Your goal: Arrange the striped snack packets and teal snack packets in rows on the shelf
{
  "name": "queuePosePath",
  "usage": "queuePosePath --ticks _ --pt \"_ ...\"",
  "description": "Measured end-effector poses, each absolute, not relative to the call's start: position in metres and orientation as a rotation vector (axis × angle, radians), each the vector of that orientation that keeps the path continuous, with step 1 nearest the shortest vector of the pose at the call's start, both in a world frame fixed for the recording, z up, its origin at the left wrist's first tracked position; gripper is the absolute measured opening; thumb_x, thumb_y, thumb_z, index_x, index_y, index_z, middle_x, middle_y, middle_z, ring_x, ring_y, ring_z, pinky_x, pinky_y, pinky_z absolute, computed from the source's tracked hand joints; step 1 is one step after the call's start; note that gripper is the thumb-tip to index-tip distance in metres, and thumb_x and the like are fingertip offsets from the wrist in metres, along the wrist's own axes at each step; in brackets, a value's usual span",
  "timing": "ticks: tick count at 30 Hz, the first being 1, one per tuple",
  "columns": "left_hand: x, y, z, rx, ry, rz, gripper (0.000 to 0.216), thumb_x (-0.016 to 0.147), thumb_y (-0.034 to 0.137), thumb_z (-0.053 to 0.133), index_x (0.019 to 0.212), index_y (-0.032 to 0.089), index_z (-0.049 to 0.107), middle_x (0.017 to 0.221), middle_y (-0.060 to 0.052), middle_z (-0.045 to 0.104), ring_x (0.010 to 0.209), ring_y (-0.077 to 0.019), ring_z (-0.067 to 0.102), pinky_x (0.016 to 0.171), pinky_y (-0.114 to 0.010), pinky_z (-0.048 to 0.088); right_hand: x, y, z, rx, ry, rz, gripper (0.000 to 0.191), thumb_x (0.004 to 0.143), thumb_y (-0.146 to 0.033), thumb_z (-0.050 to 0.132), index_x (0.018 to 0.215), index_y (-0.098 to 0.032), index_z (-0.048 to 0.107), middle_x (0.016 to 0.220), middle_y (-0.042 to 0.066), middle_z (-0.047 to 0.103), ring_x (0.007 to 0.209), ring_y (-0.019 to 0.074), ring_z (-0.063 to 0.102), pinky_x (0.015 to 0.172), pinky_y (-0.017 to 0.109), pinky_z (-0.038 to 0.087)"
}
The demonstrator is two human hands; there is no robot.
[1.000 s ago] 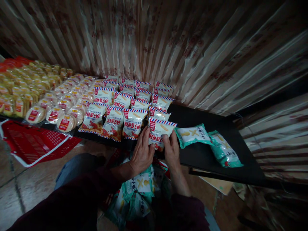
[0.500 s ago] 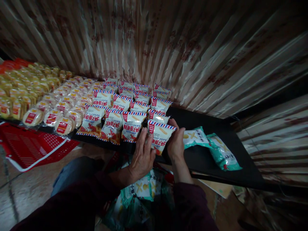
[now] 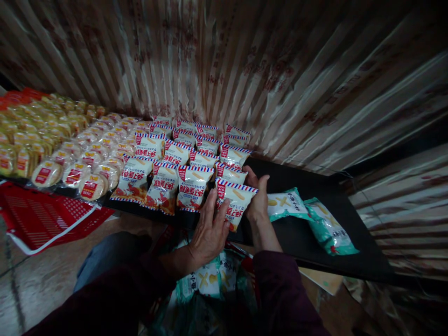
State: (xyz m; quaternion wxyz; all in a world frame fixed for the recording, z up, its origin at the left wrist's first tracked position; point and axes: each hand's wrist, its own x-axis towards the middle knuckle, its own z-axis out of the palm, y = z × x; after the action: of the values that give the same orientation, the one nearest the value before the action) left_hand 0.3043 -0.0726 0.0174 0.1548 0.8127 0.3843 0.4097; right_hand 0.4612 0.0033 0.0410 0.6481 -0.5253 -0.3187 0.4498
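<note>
Several white snack bags with red print and red-blue striped edges stand in rows on a black shelf. My left hand point(image 3: 210, 228) rests its outstretched fingers against the lower left side of the front bag point(image 3: 235, 198) in the right-hand column. Along that column's right side, my right hand point(image 3: 258, 198) lies flat with its thumb apart; some of its fingers are hidden behind the bags. The front bag stands between both hands, tilted slightly back. Just right of my right hand, two teal-and-white snack bags point(image 3: 331, 227) lie on the black shelf point(image 3: 290, 242).
Round wrapped crackers point(image 3: 93, 186) and yellow packaged snacks point(image 3: 24, 156) fill the shelf's left part. Below stands a red basket point(image 3: 45, 217) with a white handle. More teal bags point(image 3: 206, 280) sit beneath my arms. A pleated plastic sheet point(image 3: 224, 56) hangs behind the shelf.
Both hands stay around the right-hand column of bags. My right hand has shifted slightly, and its thumb stands out more. The view has moved a little.
</note>
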Motion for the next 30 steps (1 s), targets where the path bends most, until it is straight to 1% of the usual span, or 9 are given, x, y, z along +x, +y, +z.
queuePosePath --ticks 6,9,13,16,19,22,25,27,30 --pt "0.304 -0.072 0.017 2.276 1.085 1.195 0.065 0.094 0.014 0.038 0.151 0.021 0.010 0.160 -0.016 -0.002 0.148 -0.0309 0.007 0.115 -0.054 0.027 0.460 0.004 0.039 -1.193 -0.739 1.039 0.079 0.078 -0.083 0.029 0.126 -0.027 0.056 0.130 0.006 0.061 0.120 0.0290 0.057 0.100 0.050 0.043" --pt "0.305 -0.071 0.018 2.275 1.079 1.201 0.066 0.093 0.014 0.039 0.152 0.021 0.008 0.160 -0.016 -0.002 0.148 -0.0312 0.006 0.115 -0.054 0.028 0.459 0.005 0.039 -1.179 -0.687 1.022 0.075 0.079 -0.081 0.033 0.123 -0.026 0.059 0.127 0.007 0.064 0.117 0.0286 0.059 0.099 0.049 0.044" --pt "0.305 -0.072 0.019 2.298 1.075 1.219 0.069 0.092 0.013 0.040 0.152 0.021 0.006 0.160 -0.016 -0.006 0.148 -0.0321 0.004 0.115 -0.054 0.027 0.458 0.003 0.038 -1.157 -0.652 0.987 0.071 0.079 -0.079 0.039 0.120 -0.025 0.061 0.128 0.007 0.062 0.120 0.0287 0.057 0.100 0.050 0.044" --pt "0.304 -0.073 0.018 2.315 1.077 1.210 0.069 0.091 0.012 0.041 0.151 0.022 0.008 0.160 -0.015 -0.009 0.148 -0.0333 0.002 0.115 -0.055 0.027 0.458 0.001 0.038 -1.163 -0.646 0.963 0.072 0.079 -0.079 0.039 0.121 -0.024 0.060 0.132 0.007 0.060 0.122 0.0284 0.055 0.101 0.050 0.043" --pt "0.304 -0.074 0.018 2.336 1.082 1.192 0.070 0.091 0.014 0.042 0.152 0.023 0.008 0.160 -0.014 -0.012 0.148 -0.0339 0.001 0.115 -0.056 0.026 0.459 -0.004 0.037 -1.178 -0.636 0.879 0.069 0.082 -0.075 0.037 0.121 -0.023 0.060 0.132 0.008 0.059 0.123 0.0265 0.054 0.104 0.049 0.040" --pt "0.304 -0.074 0.018 2.338 1.082 1.195 0.069 0.091 0.013 0.041 0.152 0.022 0.010 0.160 -0.013 -0.013 0.148 -0.0334 0.000 0.115 -0.056 0.025 0.461 -0.018 0.034 -1.231 -0.719 0.719 0.068 0.087 -0.071 0.032 0.125 -0.021 0.058 0.135 0.010 0.057 0.126 0.0246 0.051 0.109 0.047 0.035" --pt "0.304 -0.074 0.018 2.319 1.096 1.190 0.066 0.092 0.013 0.040 0.151 0.021 0.012 0.160 -0.013 -0.012 0.148 -0.0328 0.000 0.115 -0.055 0.026 0.460 -0.036 0.030 -1.320 -0.873 0.588 0.067 0.090 -0.068 0.027 0.132 -0.022 0.053 0.137 0.009 0.055 0.129 0.0241 0.048 0.109 0.046 0.035" --pt "0.305 -0.074 0.018 2.314 1.109 1.174 0.065 0.093 0.015 0.040 0.151 0.021 0.012 0.160 -0.014 -0.011 0.148 -0.0327 0.002 0.115 -0.054 0.028 0.457 -0.048 0.029 -1.369 -0.937 0.553 0.065 0.092 -0.065 0.028 0.135 -0.023 0.051 0.138 0.008 0.054 0.129 0.0240 0.047 0.108 0.046 0.036" --pt "0.305 -0.075 0.018 2.323 1.112 1.162 0.065 0.093 0.016 0.041 0.151 0.021 0.011 0.160 -0.015 -0.008 0.148 -0.0320 0.006 0.114 -0.053 0.030 0.449 -0.059 0.031 -1.406 -0.978 0.585 0.060 0.093 -0.061 0.032 0.137 -0.023 0.048 0.140 0.008 0.053 0.127 0.0238 0.050 0.107 0.045 0.038"
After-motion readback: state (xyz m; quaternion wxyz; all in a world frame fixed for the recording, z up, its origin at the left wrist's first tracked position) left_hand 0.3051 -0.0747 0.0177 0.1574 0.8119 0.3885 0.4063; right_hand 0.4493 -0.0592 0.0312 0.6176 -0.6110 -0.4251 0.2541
